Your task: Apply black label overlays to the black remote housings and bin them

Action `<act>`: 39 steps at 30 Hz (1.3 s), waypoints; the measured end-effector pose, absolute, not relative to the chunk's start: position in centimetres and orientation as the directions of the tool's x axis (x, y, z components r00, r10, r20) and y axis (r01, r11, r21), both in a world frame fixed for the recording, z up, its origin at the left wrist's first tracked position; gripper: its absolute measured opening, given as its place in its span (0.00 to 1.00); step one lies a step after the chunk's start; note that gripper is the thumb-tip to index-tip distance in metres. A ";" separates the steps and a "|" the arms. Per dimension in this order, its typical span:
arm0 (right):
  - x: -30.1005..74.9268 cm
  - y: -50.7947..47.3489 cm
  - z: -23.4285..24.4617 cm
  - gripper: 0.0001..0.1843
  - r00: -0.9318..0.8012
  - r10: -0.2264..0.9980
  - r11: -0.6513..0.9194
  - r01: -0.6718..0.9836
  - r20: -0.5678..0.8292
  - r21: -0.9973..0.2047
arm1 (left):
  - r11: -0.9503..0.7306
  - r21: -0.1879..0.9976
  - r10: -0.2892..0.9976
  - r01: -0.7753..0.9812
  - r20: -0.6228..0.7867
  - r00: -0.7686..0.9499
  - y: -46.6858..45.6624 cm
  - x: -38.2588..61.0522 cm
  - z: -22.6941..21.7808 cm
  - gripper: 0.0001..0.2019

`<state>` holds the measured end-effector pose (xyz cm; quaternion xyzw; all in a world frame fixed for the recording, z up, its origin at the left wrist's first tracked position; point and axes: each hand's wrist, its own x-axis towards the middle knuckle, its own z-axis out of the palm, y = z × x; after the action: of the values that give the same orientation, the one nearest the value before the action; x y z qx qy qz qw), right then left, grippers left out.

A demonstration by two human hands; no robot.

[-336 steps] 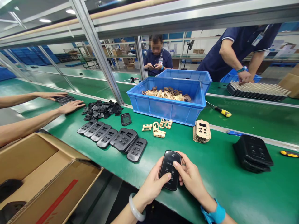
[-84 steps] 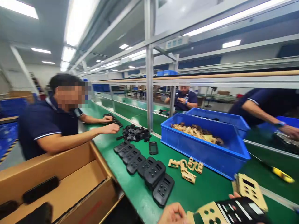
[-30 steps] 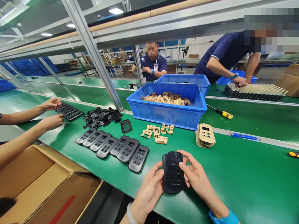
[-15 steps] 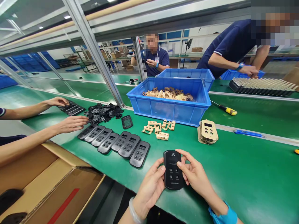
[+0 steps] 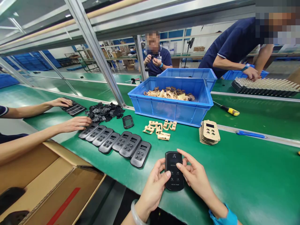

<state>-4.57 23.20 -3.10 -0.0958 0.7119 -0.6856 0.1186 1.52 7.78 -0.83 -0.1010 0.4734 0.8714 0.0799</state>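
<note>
A black remote-control housing [image 5: 173, 170] with a glossy front sits between both my hands, just above the green belt [image 5: 234, 175]. My left hand [image 5: 153, 186] grips its left edge, thumb on the front face. My right hand [image 5: 195, 178] holds the right edge, with the thumb pressing on the face. To the left lies a row of several black keypad fronts [image 5: 117, 142]. A stack of brown cardboard-coloured cut-out sheets [image 5: 209, 132] rests to the upper right. Loose brown scraps [image 5: 159, 128] lie in front of the blue bin [image 5: 171, 107].
A co-worker's two hands [image 5: 75, 123] reach in from the left at the row and a pile of small black parts [image 5: 103, 112]. An open cardboard box [image 5: 47, 181] stands at lower left. A yellow-handled screwdriver [image 5: 228, 109] and blue tool [image 5: 249, 134] lie at right. Two people work beyond.
My right thumb has shifted onto the face of the housing and the housing sits slightly lower. The co-worker's near hand stays by the row's left end.
</note>
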 end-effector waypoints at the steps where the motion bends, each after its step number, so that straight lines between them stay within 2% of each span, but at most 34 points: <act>1: -4.6 23.2 -3.1 0.29 -0.954 -0.300 0.056 0.009 -0.026 -0.998 | -0.529 0.817 0.039 -0.230 -0.248 -0.968 7.8 1.5 -0.9 0.20; 6: -4.8 23.3 -2.6 0.32 -0.913 -0.402 0.114 0.023 -0.067 -0.993 | -0.526 0.812 0.072 -0.252 -0.252 -0.965 7.7 1.3 -0.9 0.20; 10: -4.5 23.4 -2.8 0.32 -0.917 -0.388 0.093 0.060 -0.092 -0.994 | -0.518 0.799 0.111 -0.305 -0.290 -0.950 7.5 1.2 -1.1 0.21; 14: -4.3 23.3 -3.2 0.33 -0.922 -0.373 0.064 0.085 -0.103 -0.994 | -0.474 0.807 0.160 -0.352 -0.314 -0.936 7.2 1.5 -1.3 0.31; 17: -4.2 23.1 -3.0 0.34 -0.929 -0.356 0.062 0.081 -0.098 -0.995 | -0.406 0.868 0.181 -0.285 -0.230 -0.956 7.4 1.7 -1.3 0.40; 20: -4.1 22.9 -2.7 0.35 -0.933 -0.346 0.049 0.086 -0.098 -0.995 | -0.355 0.908 0.182 -0.223 -0.167 -0.969 7.9 1.8 -1.3 0.44; 28: -3.7 22.7 -2.4 0.34 -0.931 -0.352 0.031 0.093 -0.098 -0.995 | -0.328 0.930 0.095 -0.165 -0.141 -0.985 7.7 1.9 -2.0 0.39; 31: -3.7 22.7 -2.2 0.35 -0.931 -0.350 0.021 0.104 -0.105 -0.994 | -0.294 0.937 0.073 -0.187 -0.173 -0.982 7.6 2.0 -2.0 0.32; 33: -3.6 22.6 -2.1 0.34 -0.933 -0.348 0.018 0.089 -0.090 -0.996 | -0.328 0.920 0.063 -0.215 -0.206 -0.977 7.7 1.9 -1.9 0.28; 36: -3.5 22.5 -2.2 0.32 -0.937 -0.345 0.018 0.047 -0.050 -0.999 | -0.374 0.897 0.056 -0.234 -0.230 -0.972 7.8 1.7 -2.0 0.28; 39: -3.5 22.5 -2.4 0.30 -0.938 -0.345 0.014 0.019 -0.022 -1.000 | -0.338 0.912 0.015 -0.233 -0.242 -0.970 7.9 1.7 -2.1 0.30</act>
<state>-3.50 22.45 -2.39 -0.1168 0.6998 -0.6924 0.1314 1.70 7.90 -2.14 -0.0956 0.5701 0.8124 0.0763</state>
